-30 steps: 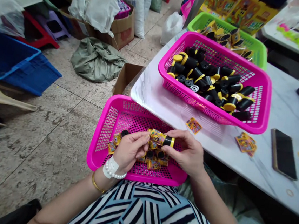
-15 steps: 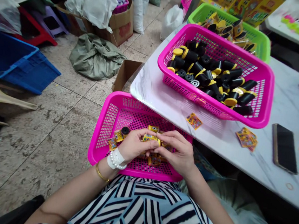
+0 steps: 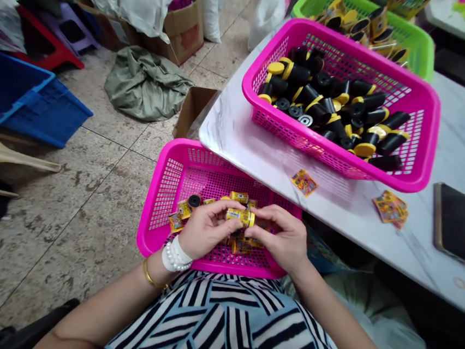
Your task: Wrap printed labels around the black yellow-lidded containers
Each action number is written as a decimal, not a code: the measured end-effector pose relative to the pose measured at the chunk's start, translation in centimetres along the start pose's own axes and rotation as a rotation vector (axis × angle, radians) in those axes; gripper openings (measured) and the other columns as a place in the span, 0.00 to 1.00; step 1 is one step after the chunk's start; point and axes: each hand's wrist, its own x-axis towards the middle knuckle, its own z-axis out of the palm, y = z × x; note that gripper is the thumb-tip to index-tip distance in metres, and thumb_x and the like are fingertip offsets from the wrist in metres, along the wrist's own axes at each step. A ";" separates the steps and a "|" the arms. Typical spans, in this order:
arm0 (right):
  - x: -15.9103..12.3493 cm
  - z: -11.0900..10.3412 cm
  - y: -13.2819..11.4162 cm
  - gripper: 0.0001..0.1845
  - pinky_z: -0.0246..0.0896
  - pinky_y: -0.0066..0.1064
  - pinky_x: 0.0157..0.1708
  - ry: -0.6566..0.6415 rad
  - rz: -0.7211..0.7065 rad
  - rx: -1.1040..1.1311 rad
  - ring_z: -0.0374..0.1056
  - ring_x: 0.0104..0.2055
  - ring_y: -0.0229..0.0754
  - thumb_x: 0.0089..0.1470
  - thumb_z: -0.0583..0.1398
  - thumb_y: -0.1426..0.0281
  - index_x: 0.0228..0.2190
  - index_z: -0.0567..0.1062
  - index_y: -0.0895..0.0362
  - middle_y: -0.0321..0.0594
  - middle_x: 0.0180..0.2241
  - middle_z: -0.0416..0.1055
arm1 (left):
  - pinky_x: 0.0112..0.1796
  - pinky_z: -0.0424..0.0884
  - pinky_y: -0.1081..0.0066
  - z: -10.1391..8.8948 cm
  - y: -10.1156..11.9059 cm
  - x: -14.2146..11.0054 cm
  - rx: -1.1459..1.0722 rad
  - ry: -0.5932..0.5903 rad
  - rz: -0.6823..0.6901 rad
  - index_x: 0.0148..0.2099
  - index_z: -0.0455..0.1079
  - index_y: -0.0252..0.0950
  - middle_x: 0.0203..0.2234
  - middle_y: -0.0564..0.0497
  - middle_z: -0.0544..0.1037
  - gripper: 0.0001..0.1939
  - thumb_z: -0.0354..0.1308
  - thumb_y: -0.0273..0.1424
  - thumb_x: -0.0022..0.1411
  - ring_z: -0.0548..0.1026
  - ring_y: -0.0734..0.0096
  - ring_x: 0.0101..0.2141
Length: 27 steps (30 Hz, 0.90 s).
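Between my hands, over a pink basket point(image 3: 151, 205) at my lap, is a small canister point(image 3: 240, 217) with a yellow printed label and a yellow cap. It lies sideways, its cap to the right. My left hand point(image 3: 204, 229) grips the labelled body between thumb and fingers. At the capped end, the thumb and fingers of my right hand point(image 3: 284, 237) close around the canister. Under and around the hands, several similar yellow-labelled canisters point(image 3: 238, 197) lie in the basket, partly hidden. One shows a black round end point(image 3: 194, 201).
On the marble-patterned table point(image 3: 229, 119), a larger pink basket point(image 3: 336, 165) holds many black canisters with yellow caps. Behind it is a green basket point(image 3: 427, 56). Printed labels point(image 3: 304, 182) and a phone point(image 3: 453, 223) lie nearer me. A blue crate point(image 3: 57, 114) stands on the floor at left.
The right fingers have drawn back a little, so more of the canister and its yellow cap shows. The view has shifted slightly.
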 end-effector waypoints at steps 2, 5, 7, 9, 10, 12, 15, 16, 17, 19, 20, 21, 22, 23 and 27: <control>-0.3 0.3 -0.1 0.16 0.73 0.30 0.28 0.013 0.135 0.097 0.73 0.27 0.39 0.40 0.75 0.66 0.34 0.83 0.53 0.38 0.29 0.77 | 0.45 0.72 0.67 0.1 0.4 -0.2 0.109 0.002 0.064 0.44 0.80 0.37 0.39 0.45 0.82 0.13 0.67 0.27 0.54 0.78 0.64 0.40; -0.4 0.5 0.1 0.17 0.74 0.31 0.29 0.009 0.380 0.280 0.74 0.27 0.39 0.37 0.75 0.63 0.31 0.82 0.55 0.38 0.27 0.78 | 0.52 0.68 0.64 -0.1 0.7 -0.2 0.237 -0.021 0.163 0.44 0.81 0.40 0.41 0.44 0.82 0.13 0.66 0.25 0.55 0.77 0.61 0.45; -0.4 0.6 0.5 0.17 0.76 0.32 0.29 -0.048 0.519 0.371 0.75 0.25 0.39 0.37 0.75 0.62 0.31 0.82 0.56 0.38 0.25 0.79 | 0.53 0.67 0.64 -0.2 0.8 0.0 0.257 -0.058 0.188 0.44 0.82 0.40 0.41 0.44 0.82 0.13 0.66 0.24 0.55 0.77 0.61 0.44; -0.4 0.7 0.7 0.18 0.76 0.33 0.30 -0.078 0.534 0.393 0.75 0.25 0.39 0.39 0.74 0.61 0.32 0.81 0.57 0.38 0.25 0.78 | 0.53 0.67 0.63 -0.3 0.8 0.2 0.239 -0.084 0.164 0.44 0.82 0.40 0.41 0.44 0.82 0.14 0.67 0.25 0.54 0.76 0.61 0.45; -0.4 0.7 0.8 0.18 0.76 0.33 0.31 -0.063 0.482 0.368 0.75 0.26 0.40 0.41 0.74 0.61 0.33 0.81 0.56 0.38 0.27 0.79 | 0.52 0.68 0.64 -0.3 0.7 0.3 0.202 -0.078 0.138 0.46 0.81 0.40 0.41 0.44 0.82 0.16 0.68 0.25 0.53 0.76 0.61 0.45; -0.4 0.6 0.7 0.16 0.76 0.34 0.34 -0.006 0.287 0.239 0.76 0.32 0.41 0.42 0.73 0.63 0.36 0.82 0.54 0.40 0.33 0.79 | 0.45 0.72 0.67 -0.4 0.5 0.3 0.072 -0.047 0.053 0.51 0.78 0.39 0.40 0.45 0.81 0.21 0.69 0.28 0.53 0.77 0.63 0.40; -0.5 0.3 0.6 0.15 0.75 0.38 0.41 -0.016 -0.032 0.001 0.76 0.39 0.44 0.45 0.72 0.68 0.38 0.82 0.50 0.42 0.38 0.79 | 0.27 0.69 0.74 -0.7 0.1 0.2 -0.121 -0.053 -0.149 0.48 0.77 0.35 0.27 0.49 0.77 0.18 0.69 0.33 0.54 0.73 0.72 0.24; -0.6 0.3 0.6 0.15 0.75 0.38 0.42 -0.042 -0.108 -0.044 0.76 0.40 0.44 0.45 0.72 0.69 0.39 0.82 0.50 0.42 0.39 0.79 | 0.25 0.67 0.74 -0.8 -0.1 0.1 -0.146 -0.075 -0.201 0.45 0.78 0.35 0.24 0.50 0.76 0.16 0.69 0.34 0.54 0.70 0.73 0.22; -0.7 0.3 0.7 0.15 0.74 0.39 0.42 -0.064 -0.161 -0.064 0.76 0.40 0.45 0.46 0.72 0.69 0.39 0.82 0.49 0.42 0.38 0.79 | 0.25 0.67 0.74 -0.8 -0.2 0.0 -0.142 -0.085 -0.220 0.43 0.78 0.34 0.23 0.50 0.76 0.14 0.69 0.34 0.54 0.70 0.73 0.22; -0.8 0.5 1.0 0.16 0.74 0.37 0.39 -0.063 -0.178 -0.053 0.76 0.37 0.44 0.46 0.72 0.69 0.39 0.82 0.50 0.42 0.36 0.79 | 0.33 0.71 0.71 -0.7 -0.3 -0.3 -0.054 -0.057 -0.144 0.42 0.80 0.35 0.29 0.46 0.79 0.11 0.68 0.32 0.55 0.74 0.69 0.29; -1.0 0.7 1.1 0.15 0.74 0.36 0.36 -0.048 -0.139 -0.033 0.76 0.35 0.43 0.45 0.72 0.68 0.39 0.83 0.50 0.42 0.35 0.79 | 0.39 0.71 0.69 -0.6 -0.3 -0.5 0.015 -0.026 -0.075 0.41 0.81 0.36 0.34 0.45 0.81 0.10 0.67 0.30 0.55 0.76 0.67 0.34; -1.1 1.0 1.2 0.15 0.74 0.35 0.34 -0.031 -0.080 -0.004 0.75 0.34 0.42 0.45 0.73 0.67 0.38 0.83 0.50 0.41 0.33 0.79 | 0.43 0.70 0.68 -0.5 -0.3 -0.6 0.085 0.006 -0.009 0.41 0.81 0.37 0.37 0.44 0.81 0.09 0.67 0.29 0.56 0.76 0.65 0.38; -1.2 1.3 1.3 0.15 0.74 0.34 0.32 -0.018 -0.013 0.029 0.75 0.32 0.42 0.45 0.73 0.66 0.38 0.83 0.50 0.40 0.32 0.78 | 0.47 0.69 0.67 -0.4 -0.2 -0.7 0.143 0.031 0.042 0.41 0.82 0.38 0.38 0.44 0.81 0.09 0.67 0.28 0.56 0.76 0.63 0.41; -1.2 1.5 1.3 0.15 0.74 0.33 0.31 -0.011 0.047 0.063 0.74 0.32 0.41 0.45 0.73 0.65 0.38 0.83 0.50 0.40 0.31 0.78 | 0.49 0.68 0.67 -0.3 -0.2 -0.8 0.179 0.045 0.071 0.41 0.82 0.39 0.39 0.44 0.81 0.09 0.67 0.28 0.56 0.76 0.62 0.42; -1.1 1.8 1.0 0.14 0.75 0.36 0.36 0.007 0.002 0.047 0.76 0.37 0.43 0.48 0.71 0.67 0.40 0.83 0.50 0.42 0.37 0.78 | 0.42 0.71 0.68 -0.5 -0.8 -0.9 0.048 0.019 -0.001 0.46 0.79 0.38 0.35 0.45 0.80 0.14 0.67 0.34 0.57 0.77 0.64 0.38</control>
